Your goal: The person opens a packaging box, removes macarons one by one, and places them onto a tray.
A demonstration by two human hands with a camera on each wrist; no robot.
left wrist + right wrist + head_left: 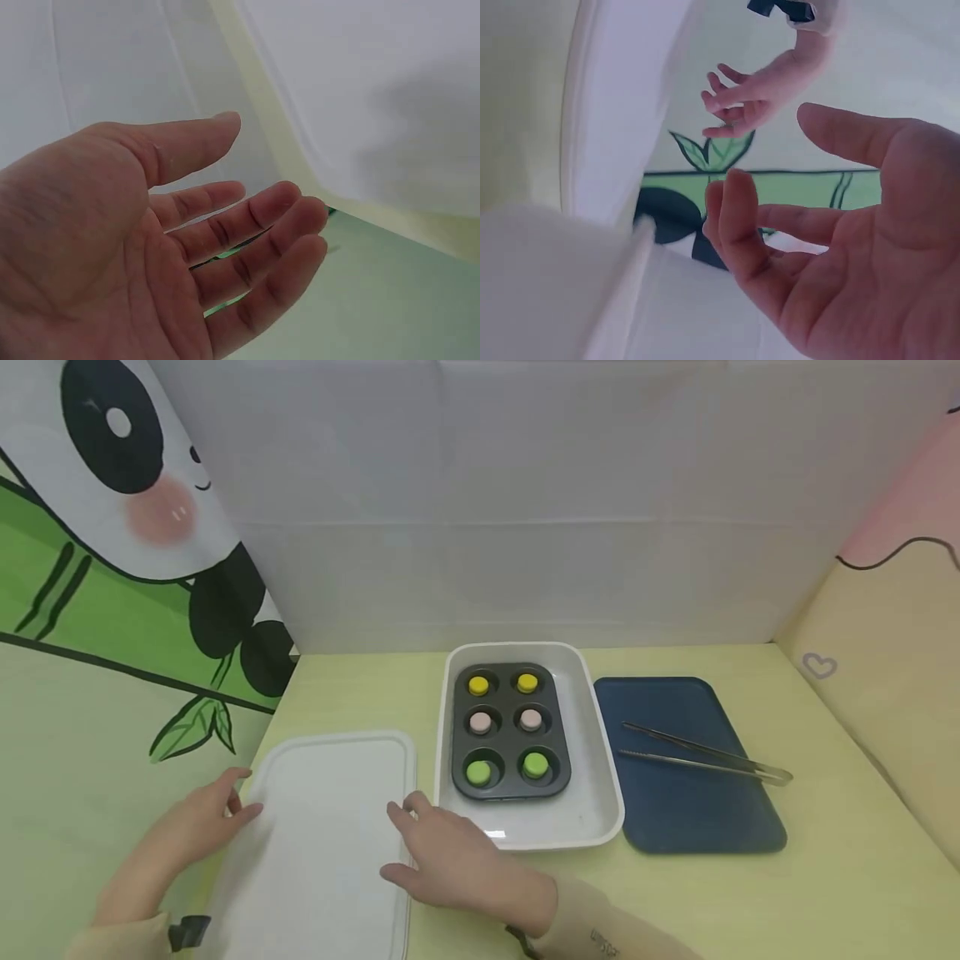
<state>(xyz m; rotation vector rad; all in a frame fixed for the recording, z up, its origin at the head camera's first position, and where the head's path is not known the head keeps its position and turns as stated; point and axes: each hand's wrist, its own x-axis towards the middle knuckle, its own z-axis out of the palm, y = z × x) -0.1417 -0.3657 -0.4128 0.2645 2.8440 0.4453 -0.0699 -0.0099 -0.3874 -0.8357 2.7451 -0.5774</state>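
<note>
My left hand (191, 822) is beside the left edge of a white rectangular tray (330, 827), its fingers loosely bent around nothing. In the left wrist view the palm (97, 262) shows, with thumb and fingers spread apart. Over the tray's right edge is my right hand (450, 856), fingers relaxed and parted from the thumb, holding nothing. Right of it, a deep white tray (592, 793) contains a dark six-cup muffin tin (510, 789). Small round pieces sit in the cups: yellow ones (478, 686) at the back, pink ones (480, 722) midway, green ones (478, 772) in front.
A dark blue tray (697, 822) lies on the right side of the pale yellow table (840, 827). Metal tongs (705, 752) rest across it, their bent end past its right edge. Grey sheeting (525, 527) rises behind; printed panels (892, 635) stand at both sides.
</note>
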